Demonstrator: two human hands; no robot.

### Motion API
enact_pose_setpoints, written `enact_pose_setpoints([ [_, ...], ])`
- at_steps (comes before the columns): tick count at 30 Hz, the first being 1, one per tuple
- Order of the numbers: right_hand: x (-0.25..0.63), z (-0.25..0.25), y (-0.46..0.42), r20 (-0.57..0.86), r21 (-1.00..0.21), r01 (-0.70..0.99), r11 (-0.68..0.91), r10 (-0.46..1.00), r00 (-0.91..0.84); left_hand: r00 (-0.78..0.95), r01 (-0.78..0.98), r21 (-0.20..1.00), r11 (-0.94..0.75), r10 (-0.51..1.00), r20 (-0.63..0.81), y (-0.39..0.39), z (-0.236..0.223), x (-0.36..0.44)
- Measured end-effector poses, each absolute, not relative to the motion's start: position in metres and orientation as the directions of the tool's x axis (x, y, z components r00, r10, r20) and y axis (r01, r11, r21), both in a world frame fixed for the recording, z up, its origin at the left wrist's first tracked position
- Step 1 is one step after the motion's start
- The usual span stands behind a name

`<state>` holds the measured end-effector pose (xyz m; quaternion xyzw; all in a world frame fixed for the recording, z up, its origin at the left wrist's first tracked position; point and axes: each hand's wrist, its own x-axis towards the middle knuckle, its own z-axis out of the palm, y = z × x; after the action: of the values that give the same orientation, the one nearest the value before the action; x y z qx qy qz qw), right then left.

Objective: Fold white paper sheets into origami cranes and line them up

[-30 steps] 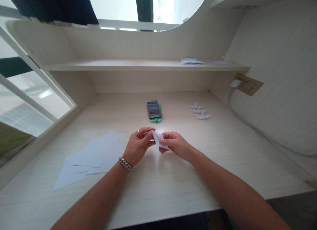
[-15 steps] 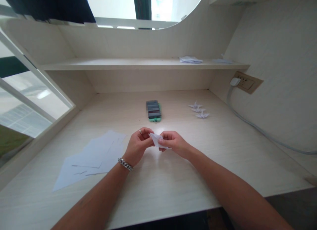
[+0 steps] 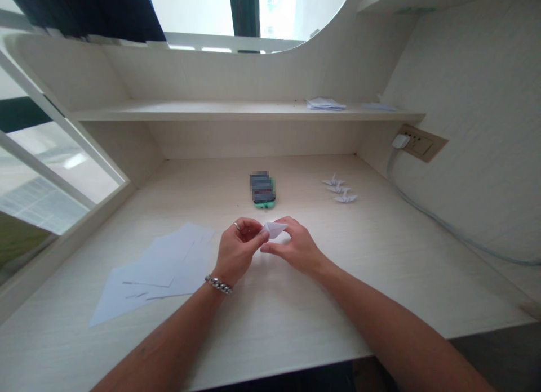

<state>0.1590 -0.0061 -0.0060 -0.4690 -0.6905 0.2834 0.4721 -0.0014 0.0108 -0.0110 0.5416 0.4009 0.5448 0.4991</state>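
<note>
A small folded piece of white paper (image 3: 275, 229) is pinched between the thumb and fingers of my left hand (image 3: 237, 246), above the middle of the desk. My right hand (image 3: 303, 244) is around its right side, with thumb and fingers apart; the index fingertip is at the paper's far edge, and whether it touches is unclear. Beyond the hands lies a dark, pixelated phone-like object with a green edge (image 3: 264, 205). Several small folded paper cranes (image 3: 345, 199) stand to its right.
White paper sheets (image 3: 147, 268) lie spread at the left of the desk (image 3: 270, 335). A shelf (image 3: 211, 111) crosses behind, with a stack of folded paper (image 3: 325, 103) on it. A grey cable (image 3: 448, 226) runs from the wall socket (image 3: 422, 144) along the right side.
The right hand has let its pinch on the folded paper go and spread its thumb and fingers. The paper has turned in the left hand, its point now facing right.
</note>
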Motion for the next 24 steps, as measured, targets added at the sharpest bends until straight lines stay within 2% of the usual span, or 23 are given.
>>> enact_pose_setpoints([
  [3, 0.157, -0.012, -0.002, 0.277, -0.927, 0.234, 0.291, 0.956, -0.093, 0.12, -0.099, 0.977, -0.187, 0.973, 0.199, 0.011, -0.014, 0.0],
  [8, 0.159, -0.018, 0.004, 0.242, -0.965, 0.083, 0.248, 0.968, -0.071, 0.109, -0.038, 0.99, -0.138, 0.984, 0.141, 0.013, -0.014, -0.001],
  [14, 0.157, -0.016, 0.003, 0.182, -0.98, 0.068, 0.187, 0.98, -0.081, 0.174, 0.271, 0.941, -0.202, 0.972, 0.159, 0.013, -0.009, -0.006],
  [16, 0.156, -0.014, 0.002, 0.171, -0.983, 0.053, 0.175, 0.983, -0.072, 0.192, 0.321, 0.918, -0.231, 0.966, 0.175, 0.012, -0.007, -0.006],
  [20, 0.156, -0.011, 0.002, 0.147, -0.989, -0.027, 0.146, 0.988, -0.04, 0.234, 0.251, 0.945, -0.209, 0.961, 0.15, 0.012, -0.006, -0.006],
  [24, 0.157, -0.009, 0.001, 0.134, -0.991, -0.01, 0.134, 0.99, -0.045, 0.272, 0.115, 0.985, -0.131, 0.957, 0.096, 0.013, -0.005, -0.004],
])
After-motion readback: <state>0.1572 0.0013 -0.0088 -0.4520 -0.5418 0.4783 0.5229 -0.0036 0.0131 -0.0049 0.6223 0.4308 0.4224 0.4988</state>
